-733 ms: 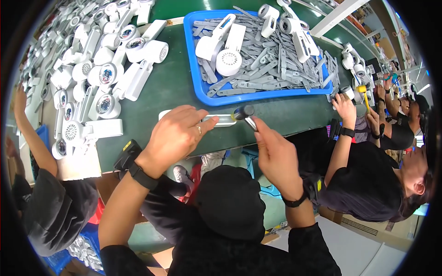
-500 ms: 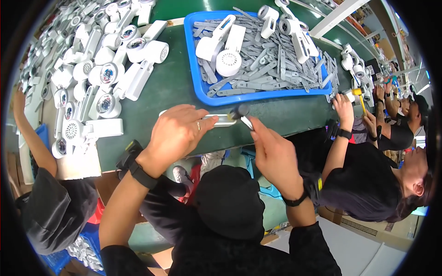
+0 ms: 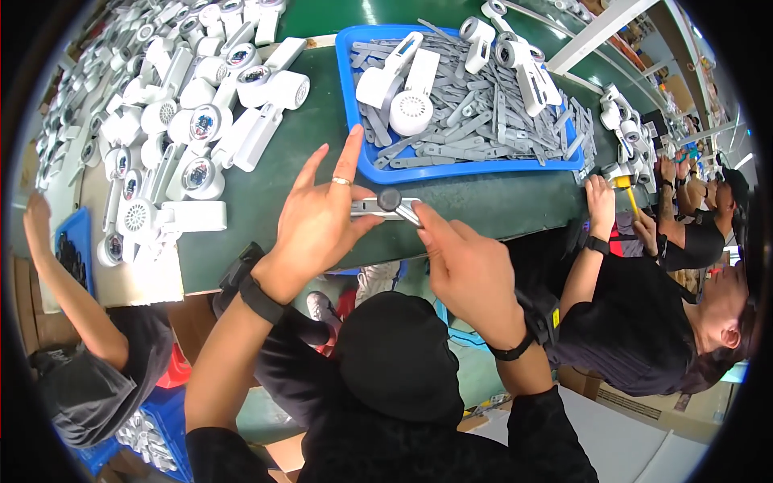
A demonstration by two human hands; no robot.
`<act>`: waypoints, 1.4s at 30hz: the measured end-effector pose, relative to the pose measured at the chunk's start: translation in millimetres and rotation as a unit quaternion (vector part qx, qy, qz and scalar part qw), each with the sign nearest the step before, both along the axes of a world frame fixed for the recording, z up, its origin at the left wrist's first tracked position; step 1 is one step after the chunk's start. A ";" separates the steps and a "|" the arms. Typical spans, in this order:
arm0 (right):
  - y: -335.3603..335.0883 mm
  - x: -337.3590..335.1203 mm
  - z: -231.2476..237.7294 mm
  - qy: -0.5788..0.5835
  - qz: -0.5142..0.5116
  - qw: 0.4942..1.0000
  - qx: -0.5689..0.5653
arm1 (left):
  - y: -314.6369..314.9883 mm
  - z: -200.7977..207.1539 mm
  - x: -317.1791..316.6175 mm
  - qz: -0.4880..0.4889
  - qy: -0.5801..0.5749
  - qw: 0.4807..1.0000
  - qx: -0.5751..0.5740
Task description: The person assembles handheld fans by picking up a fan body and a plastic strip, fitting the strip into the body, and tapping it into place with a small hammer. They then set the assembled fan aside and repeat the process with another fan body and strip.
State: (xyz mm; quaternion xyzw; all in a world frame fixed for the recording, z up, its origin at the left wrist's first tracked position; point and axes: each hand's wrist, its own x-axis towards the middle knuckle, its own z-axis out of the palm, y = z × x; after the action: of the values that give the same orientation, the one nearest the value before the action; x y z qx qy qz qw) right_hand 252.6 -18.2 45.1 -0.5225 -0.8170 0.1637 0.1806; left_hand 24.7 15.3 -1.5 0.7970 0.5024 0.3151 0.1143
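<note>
My left hand (image 3: 314, 221) pinches a white handheld fan (image 3: 364, 208) lying on the table, thumb on its near edge and forefinger on its far one. Two other fingers of that hand stretch up and away. Most of the fan is hidden under the palm; its long open handle shows, with a grey strip along it. Closed round a small hammer's handle is my right hand (image 3: 475, 270). The dark round head of the hammer (image 3: 390, 199) is over the fan's handle; whether it touches cannot be told.
Beyond my hands stands a blue tray (image 3: 475, 170) of grey strips, with several white fans on top. More white fans (image 3: 208, 121) are heaped at the left. A co-worker at the right holds a yellow hammer (image 3: 624, 183); another person's arm (image 3: 72, 266) reaches in at the left.
The hammer has shifted left along the fan's handle with my right hand. My left hand has lifted and spread two fingers, while its thumb and forefinger stay at the fan.
</note>
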 end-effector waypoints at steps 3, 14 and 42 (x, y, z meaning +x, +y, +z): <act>-0.3 -0.4 0.9 0.073 -0.015 0.997 0.001 | 0.6 1.7 2.2 -0.006 0.003 1.000 0.019; 17.4 10.4 -15.1 0.135 -0.047 0.989 -0.040 | 7.2 3.1 -1.0 0.015 0.030 0.999 -0.023; 55.9 48.4 -41.1 0.545 -0.138 0.778 -0.282 | -37.3 20.0 -17.7 0.263 -0.044 0.945 -0.190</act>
State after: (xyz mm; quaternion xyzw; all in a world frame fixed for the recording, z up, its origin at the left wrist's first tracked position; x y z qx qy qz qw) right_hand 301.0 37.7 4.0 -0.4806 -0.4191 0.6174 0.4606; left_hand 7.0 -22.0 18.5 0.5853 0.7391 0.2676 0.1986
